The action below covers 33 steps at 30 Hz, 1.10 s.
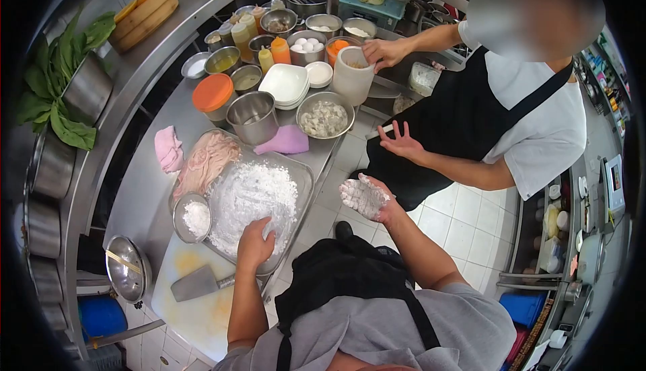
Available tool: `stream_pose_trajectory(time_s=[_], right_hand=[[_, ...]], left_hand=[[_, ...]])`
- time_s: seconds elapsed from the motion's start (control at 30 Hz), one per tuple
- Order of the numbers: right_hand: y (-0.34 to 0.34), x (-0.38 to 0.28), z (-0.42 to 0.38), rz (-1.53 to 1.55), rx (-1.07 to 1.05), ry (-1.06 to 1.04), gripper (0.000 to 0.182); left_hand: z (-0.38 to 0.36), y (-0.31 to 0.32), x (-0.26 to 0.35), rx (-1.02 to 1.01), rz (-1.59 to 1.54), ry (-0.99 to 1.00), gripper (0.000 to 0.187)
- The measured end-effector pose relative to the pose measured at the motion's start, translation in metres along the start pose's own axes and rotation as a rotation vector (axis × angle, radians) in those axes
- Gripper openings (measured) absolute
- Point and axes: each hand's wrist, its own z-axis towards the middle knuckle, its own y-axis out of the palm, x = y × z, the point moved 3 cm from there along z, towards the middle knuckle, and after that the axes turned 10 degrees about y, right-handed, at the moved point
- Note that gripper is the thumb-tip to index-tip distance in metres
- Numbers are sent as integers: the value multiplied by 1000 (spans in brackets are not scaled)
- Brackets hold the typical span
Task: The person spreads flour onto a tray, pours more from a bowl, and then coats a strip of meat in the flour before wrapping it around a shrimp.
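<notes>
Well, the powder looks like the easiest thing to lose here. The white powder (259, 193) lies loose in the metal tray (306, 199) on the tabletop (138, 193), with pale raw meat (205, 159) heaped at its far left corner. The left hand (254, 244) is over the tray's near side, fingers loosely spread and gripping nothing visible. The right hand (367, 197) is palm up and unclenched, coated in white and holding no object; it is beyond the tray, above the floor (464, 213), so a tilt or shake could drop powder there. A co-worker's open hand (402, 143) is near, and a bump could do the same. The small bowl (195, 217) of powder seems to overlap the tray's rim; a knock from the left forearm could tip it. Moisture from the meat might make the powder clump.
</notes>
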Motion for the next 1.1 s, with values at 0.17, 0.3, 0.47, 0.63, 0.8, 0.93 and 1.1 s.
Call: stream_pose_trajectory(time_s=[0.17, 0.3, 0.47, 0.63, 0.8, 0.93, 1.1], right_hand=[[6, 2, 5, -33, 52, -23, 41], [12, 2, 11, -84, 22, -9, 43], [21, 18, 21, -70, 107, 11, 43], [40, 45, 49, -107, -50, 118, 43], [69, 69, 73, -167, -55, 153, 46], [70, 64, 84, -101, -132, 168, 48], [63, 11, 65, -38, -123, 125, 46]], left_hand=[[-1, -8, 5, 19, -13, -1, 41], [-1, -10, -7, 18, 10, -33, 42], [-12, -3, -22, 18, 179, -57, 46], [-9, 7, -25, -140, 375, -175, 52], [-12, 14, -27, -152, 407, -161, 48], [-8, 6, -25, -169, 378, -162, 47], [39, -14, 25, -114, 325, -159, 34]])
